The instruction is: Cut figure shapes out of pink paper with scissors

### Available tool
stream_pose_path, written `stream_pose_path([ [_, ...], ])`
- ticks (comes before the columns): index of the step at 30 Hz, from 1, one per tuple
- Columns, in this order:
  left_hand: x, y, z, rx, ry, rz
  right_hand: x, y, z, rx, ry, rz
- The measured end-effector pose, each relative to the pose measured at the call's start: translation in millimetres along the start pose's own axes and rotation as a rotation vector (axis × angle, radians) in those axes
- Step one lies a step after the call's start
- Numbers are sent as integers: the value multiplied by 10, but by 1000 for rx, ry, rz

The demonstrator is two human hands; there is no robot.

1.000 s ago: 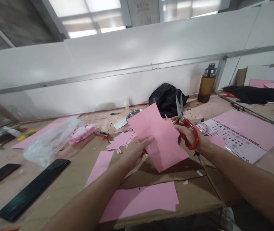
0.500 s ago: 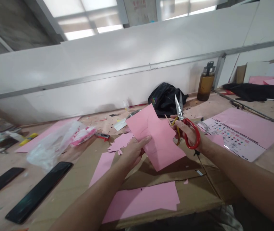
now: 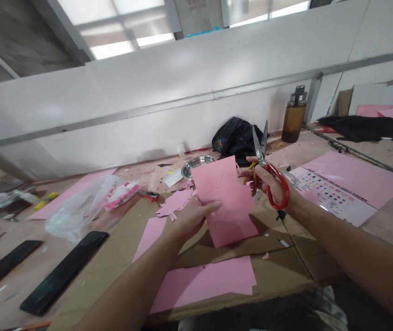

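Note:
My left hand [image 3: 190, 218] holds a folded pink sheet of paper [image 3: 225, 200] upright above the cardboard-covered bench, thumb on its left edge. My right hand [image 3: 267, 181] grips red-handled scissors [image 3: 268, 172], blades slightly apart and pointing up, and its fingertips touch the paper's right edge. A thin yellow stick shows in the same hand. Below lie a large pink offcut [image 3: 206, 282] and pink cut shapes [image 3: 174, 204].
A metal bowl [image 3: 196, 164], black bag [image 3: 236, 138] and brown bottle [image 3: 293, 117] stand near the white partition. A printed pink sheet [image 3: 346, 184] lies right. Left are a clear plastic bag [image 3: 75, 207], a red cutter [image 3: 148, 195] and two black flat bars [image 3: 65, 271].
The pink sheet has turned more upright and squarer to me. My right hand with the scissors has moved closer to its right edge, and the blades have opened a little.

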State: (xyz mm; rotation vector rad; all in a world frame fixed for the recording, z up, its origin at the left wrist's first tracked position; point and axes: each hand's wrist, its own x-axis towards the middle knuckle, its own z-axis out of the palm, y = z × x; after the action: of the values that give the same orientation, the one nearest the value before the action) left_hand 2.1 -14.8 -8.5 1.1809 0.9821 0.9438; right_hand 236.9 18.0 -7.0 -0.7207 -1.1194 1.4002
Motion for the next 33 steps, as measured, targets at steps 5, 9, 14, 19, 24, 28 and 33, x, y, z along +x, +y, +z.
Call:
stream_pose_path([
  [5,15,12,-35,82,14,5,21,-128,-80,-35,-28,-117],
  [9,-12,178,-32,243,84,41,78,-325,-89,-206,7,-253],
  [14,-9,353,-42,502,6,97,143,-609,24,-405,-20,-326],
  [19,52,402,-78,734,-106,172,189,-846,236,-774,-278,-335],
  [24,70,478,-68,869,-200,319,254,-917,401,-997,-469,-356],
  [28,99,488,-103,895,-150,356,300,-853,386,-983,-437,-318],
  [33,115,438,-298,691,-52,241,344,-753,267,-814,-94,-324],
])
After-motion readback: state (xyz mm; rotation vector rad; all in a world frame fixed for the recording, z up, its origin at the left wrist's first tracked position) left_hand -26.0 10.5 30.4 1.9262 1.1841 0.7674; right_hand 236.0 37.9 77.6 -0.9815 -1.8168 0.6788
